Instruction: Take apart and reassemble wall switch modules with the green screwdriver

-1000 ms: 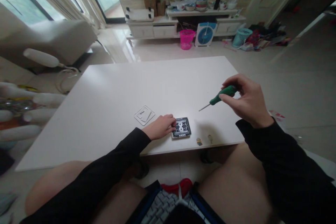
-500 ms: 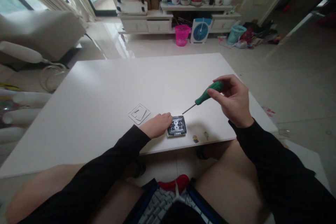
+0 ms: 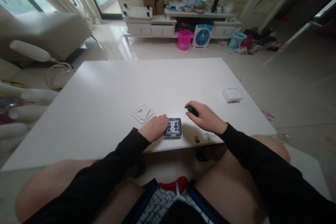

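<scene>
A square black-and-grey wall switch base (image 3: 173, 128) lies near the front edge of the white table. My left hand (image 3: 154, 127) grips its left side, with the fingertips hidden at that edge. Just to the right, my right hand (image 3: 207, 116) is closed around a screwdriver (image 3: 193, 111); only part of its dark green handle shows, and I cannot make out the shaft. Pale square cover pieces (image 3: 143, 113) rest beyond my left wrist.
Toward the table's right side stands a white boxed socket (image 3: 232, 95). A small cartoon sticker (image 3: 196, 139) is near the front edge, below my right hand. Past the table (image 3: 147, 80), a pink basket (image 3: 185, 40) and a blue fan (image 3: 202, 36) are on the floor.
My right hand has come down and to the left with the screwdriver, toward the table. The white socket behind it now shows. My left hand stays at the switch base.
</scene>
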A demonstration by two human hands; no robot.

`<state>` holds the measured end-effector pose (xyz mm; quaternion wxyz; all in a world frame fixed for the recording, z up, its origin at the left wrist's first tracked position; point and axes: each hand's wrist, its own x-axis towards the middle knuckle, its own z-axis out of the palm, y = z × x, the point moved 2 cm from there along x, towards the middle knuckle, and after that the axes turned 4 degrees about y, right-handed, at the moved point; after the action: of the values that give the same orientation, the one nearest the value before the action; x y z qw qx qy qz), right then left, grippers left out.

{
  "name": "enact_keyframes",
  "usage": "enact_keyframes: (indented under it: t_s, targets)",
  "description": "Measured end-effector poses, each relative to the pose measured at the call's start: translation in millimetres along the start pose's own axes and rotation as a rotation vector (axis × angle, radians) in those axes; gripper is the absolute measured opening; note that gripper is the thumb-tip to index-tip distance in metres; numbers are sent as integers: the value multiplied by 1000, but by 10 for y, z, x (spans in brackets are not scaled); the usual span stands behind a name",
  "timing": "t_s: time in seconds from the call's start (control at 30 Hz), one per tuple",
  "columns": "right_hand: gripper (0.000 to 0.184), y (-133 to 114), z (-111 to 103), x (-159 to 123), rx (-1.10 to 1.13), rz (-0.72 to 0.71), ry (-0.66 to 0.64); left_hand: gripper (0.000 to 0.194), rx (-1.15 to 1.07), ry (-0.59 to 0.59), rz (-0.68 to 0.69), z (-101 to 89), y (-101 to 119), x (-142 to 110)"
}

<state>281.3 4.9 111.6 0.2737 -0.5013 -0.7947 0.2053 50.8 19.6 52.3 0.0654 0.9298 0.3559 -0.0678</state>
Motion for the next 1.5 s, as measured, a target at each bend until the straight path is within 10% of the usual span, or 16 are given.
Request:
enact_keyframes:
  t_s: [0.2,0.4,1.1,1.5]
  targets:
    - [43,-1,278,-66,-309,-50,-370,21,-18,-43,6,-59,-19,18]
    - [67,2,475,-91,-378,-76,-458,22,-17,-17,13,-1,-43,36]
    - [64,-256,738,-161,-547,-17,-471,29,121,-59,-133,-110,58,24]
    - [32,-250,830,-251,-369,-115,-581,21,22,-65,-160,-40,-90,102]
